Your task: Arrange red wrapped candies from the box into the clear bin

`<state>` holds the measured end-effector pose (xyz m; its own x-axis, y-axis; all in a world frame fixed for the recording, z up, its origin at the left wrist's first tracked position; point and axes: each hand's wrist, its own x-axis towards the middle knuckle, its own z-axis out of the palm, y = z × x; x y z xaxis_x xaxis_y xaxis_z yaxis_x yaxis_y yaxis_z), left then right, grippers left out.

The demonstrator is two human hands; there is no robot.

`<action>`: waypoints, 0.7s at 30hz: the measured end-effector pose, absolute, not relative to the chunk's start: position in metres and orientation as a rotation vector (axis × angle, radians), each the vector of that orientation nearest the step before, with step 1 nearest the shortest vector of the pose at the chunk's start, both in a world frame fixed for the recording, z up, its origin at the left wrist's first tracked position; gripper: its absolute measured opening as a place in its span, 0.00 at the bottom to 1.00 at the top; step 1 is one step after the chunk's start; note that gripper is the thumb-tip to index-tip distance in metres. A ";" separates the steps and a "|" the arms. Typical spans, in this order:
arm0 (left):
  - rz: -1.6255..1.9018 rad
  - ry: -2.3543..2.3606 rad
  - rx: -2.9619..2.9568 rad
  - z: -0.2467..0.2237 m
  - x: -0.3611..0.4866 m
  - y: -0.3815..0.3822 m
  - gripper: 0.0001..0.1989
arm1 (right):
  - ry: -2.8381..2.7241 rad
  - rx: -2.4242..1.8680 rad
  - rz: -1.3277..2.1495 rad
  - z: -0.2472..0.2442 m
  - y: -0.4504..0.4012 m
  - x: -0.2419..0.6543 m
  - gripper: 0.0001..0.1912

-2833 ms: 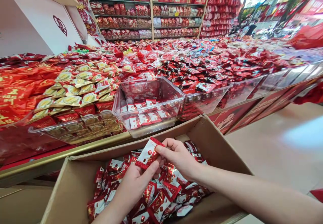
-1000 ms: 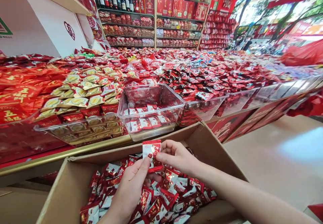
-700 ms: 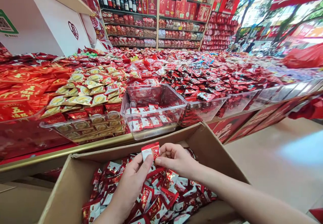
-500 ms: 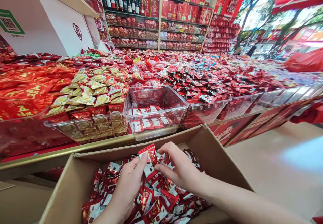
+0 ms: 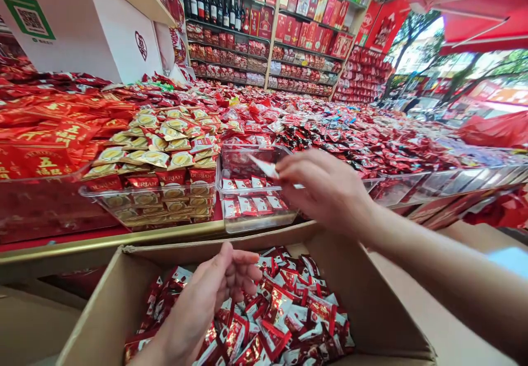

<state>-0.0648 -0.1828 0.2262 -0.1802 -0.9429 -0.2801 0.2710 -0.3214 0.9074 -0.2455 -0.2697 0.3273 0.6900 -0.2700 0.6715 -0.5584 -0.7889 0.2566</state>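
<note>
Pinched in my right hand (image 5: 325,187) is a small red and white candy packet (image 5: 264,165), seen nearly edge-on and blurred. That hand is over the right side of a clear plastic bin (image 5: 258,224), where matching packets (image 5: 247,205) stand in neat rows. My left hand (image 5: 218,280) hovers above the loose packets in a cardboard box (image 5: 93,311). Its fingers are loosely curled and apart, with nothing in them. Many loose red and white packets (image 5: 280,305) fill the box below both hands.
Left of the bin are durian candy packets (image 5: 165,159) and red bags (image 5: 49,151). More candy heaps (image 5: 396,148) extend to the right behind clear bin fronts. A gold-coloured ledge (image 5: 165,239) runs between display and box. Shelves (image 5: 270,30) with bottles and gift boxes stand behind.
A packet that was in my left hand is now in my right, which has moved up from the box to the clear bin. My left hand has let go, staying over the box.
</note>
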 end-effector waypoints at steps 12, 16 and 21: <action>-1.723 -1.005 1.210 0.219 -0.066 -0.185 0.21 | -0.870 2.540 -0.512 0.302 -0.411 -0.211 0.13; -1.739 -1.034 1.203 0.217 -0.065 -0.187 0.22 | -0.859 2.606 -0.659 0.297 -0.412 -0.210 0.14; -1.762 -1.082 1.214 0.214 -0.065 -0.188 0.22 | -0.894 2.670 -0.780 0.291 -0.414 -0.208 0.13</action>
<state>-0.0650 -0.1882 0.2141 -0.2908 -0.8944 -0.3399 0.1013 -0.3820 0.9186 -0.2083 -0.4139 0.2907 0.6741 -0.6107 -0.4156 -0.4945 -0.7910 0.3602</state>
